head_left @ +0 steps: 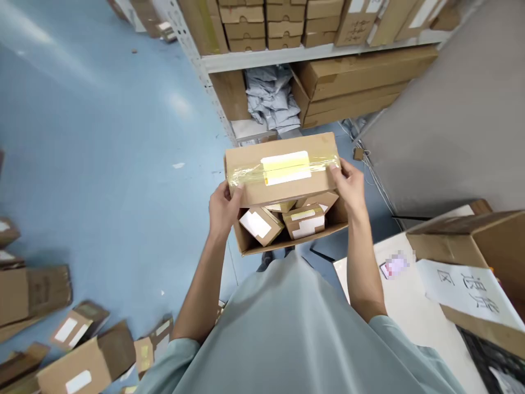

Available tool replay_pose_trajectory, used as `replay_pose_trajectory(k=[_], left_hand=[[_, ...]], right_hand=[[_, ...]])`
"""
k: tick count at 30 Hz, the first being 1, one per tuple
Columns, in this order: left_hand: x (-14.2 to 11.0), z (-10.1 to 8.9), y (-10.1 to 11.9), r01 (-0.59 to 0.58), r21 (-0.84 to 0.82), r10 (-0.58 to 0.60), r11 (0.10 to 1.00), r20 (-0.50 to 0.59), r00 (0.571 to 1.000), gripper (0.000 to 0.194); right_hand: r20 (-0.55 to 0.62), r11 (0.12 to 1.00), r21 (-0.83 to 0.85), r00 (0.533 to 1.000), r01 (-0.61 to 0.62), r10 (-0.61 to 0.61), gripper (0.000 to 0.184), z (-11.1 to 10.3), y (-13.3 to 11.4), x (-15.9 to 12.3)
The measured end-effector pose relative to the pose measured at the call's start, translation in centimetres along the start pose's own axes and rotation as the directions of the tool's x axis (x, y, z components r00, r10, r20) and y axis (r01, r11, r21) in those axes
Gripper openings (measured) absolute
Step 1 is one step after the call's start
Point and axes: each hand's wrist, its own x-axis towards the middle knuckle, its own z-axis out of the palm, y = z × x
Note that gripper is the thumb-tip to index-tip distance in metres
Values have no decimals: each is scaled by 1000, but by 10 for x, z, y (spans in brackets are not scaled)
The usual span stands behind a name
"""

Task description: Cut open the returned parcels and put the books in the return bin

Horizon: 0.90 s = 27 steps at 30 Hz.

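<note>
Between my two hands is a long cardboard box (248, 191) with clear tape and a white and yellow label across its top. My left hand (223, 212) is closed on its left end, thumb on top. My right hand (349, 185) grips the right end the same way, its fingers hidden behind. Below the long box is an open carton (246, 243), partly covered by it. Several small labelled boxes, such as a taped box (303, 221) and a tilted box (268, 221), lie inside. Whether my fingers also touch the carton, I cannot tell.
Ahead stands a metal shelf (320, 53) with cardboard boxes and grey plastic parcels (273, 98). A white table (404, 293) at the right bears a phone (394, 266) and an open carton (447, 249) with a paper sign. Several boxes (82, 361) lie on the blue floor (135, 180) at lower left.
</note>
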Motion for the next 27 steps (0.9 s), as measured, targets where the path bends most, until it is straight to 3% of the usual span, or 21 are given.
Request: replay_pose_trajectory(k=[4, 7, 9, 13, 17, 20, 23, 27], left_hand=[[-20, 21, 36, -72, -221, 126, 973, 240, 962, 56], [-45, 53, 35, -35, -261, 143, 965, 407, 902, 54], [-68, 77, 28, -14, -261, 159, 965, 541, 826, 54], [-131, 119, 17, 29, -198, 144, 980, 800, 583, 50], [-212, 151, 13, 129, -157, 119, 979, 958, 260, 51], [-274, 171, 8, 204, -70, 64, 977, 997, 35, 59], [-334, 192, -2, 209, 60, -36, 976, 993, -115, 66], [-411, 219, -13, 198, 185, -136, 962, 962, -238, 64]], right_hand=[[-256, 993, -120, 966, 12, -43, 61, -67, -29, -62], [-431, 951, -284, 902, -119, -16, 63, -115, -32, -120], [-539, 908, -354, 842, -226, -1, 65, -148, -30, -161], [-714, 783, -430, 700, -450, 11, 65, -213, -29, -242], [-802, 572, -466, 595, -675, 48, 62, -272, -27, -316], [-821, 426, -451, 552, -784, 146, 56, -309, -12, -364], [-801, 368, -460, 556, -808, 221, 49, -341, 18, -408], [-761, 369, -481, 588, -795, 275, 48, -382, 72, -460]])
